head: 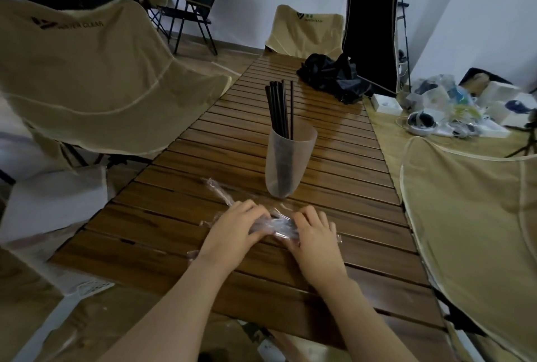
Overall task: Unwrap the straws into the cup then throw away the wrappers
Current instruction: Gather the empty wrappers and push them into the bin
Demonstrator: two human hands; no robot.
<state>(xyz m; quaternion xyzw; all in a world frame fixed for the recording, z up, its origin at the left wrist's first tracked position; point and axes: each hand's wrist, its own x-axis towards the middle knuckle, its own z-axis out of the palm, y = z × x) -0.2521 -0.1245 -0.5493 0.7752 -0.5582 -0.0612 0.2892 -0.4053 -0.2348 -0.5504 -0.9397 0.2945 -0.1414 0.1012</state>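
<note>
the cup, a tall frosted plastic cone, stands upright on the slatted wooden counter with thin black straws leaning in it. behind the cup lies a crumpled black bag, and beyond that a tan fabric chair; a larger tan chair stands left of the cup. in front of the cup, the left hand and right hand each curl a grip round the ends of a bunched wad of clear crinkly wrappers, close together on the counter. one loose wrapper trails out left of the cup's base.
</note>
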